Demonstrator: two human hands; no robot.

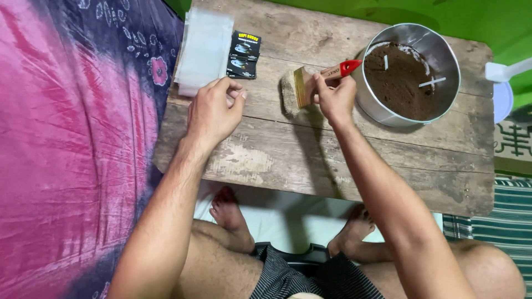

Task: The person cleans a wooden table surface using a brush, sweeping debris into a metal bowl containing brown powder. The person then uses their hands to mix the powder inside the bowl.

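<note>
On the worn wooden counter (343, 166), toward one o'clock from the person's knees, the right hand (334, 97) is wrapped around the wooden handle of a wide paintbrush (310, 84), fingers closed on it just behind the ferrule, the red handle end pointing at two o'clock toward a round metal tin (443, 55) of dark brown powder. The bristles lie flat against the boards at about nine o'clock from that hand. The left hand (213, 111) rests at eleven o'clock, its fingers curled inward with thumb and forefinger pressed together; whether anything is pinched between them, I cannot tell. Just beyond it sits a stack of clear plastic sleeves (204, 47), and beside that two small black packets (244, 54). To my eye, sweeping well here means keeping the bristles low and flat, using short, light strokes across the boards, and steadying the wrist so loose powder gathers instead of scattering toward the pink and purple cloth (72, 138) at nine o'clock.
</note>
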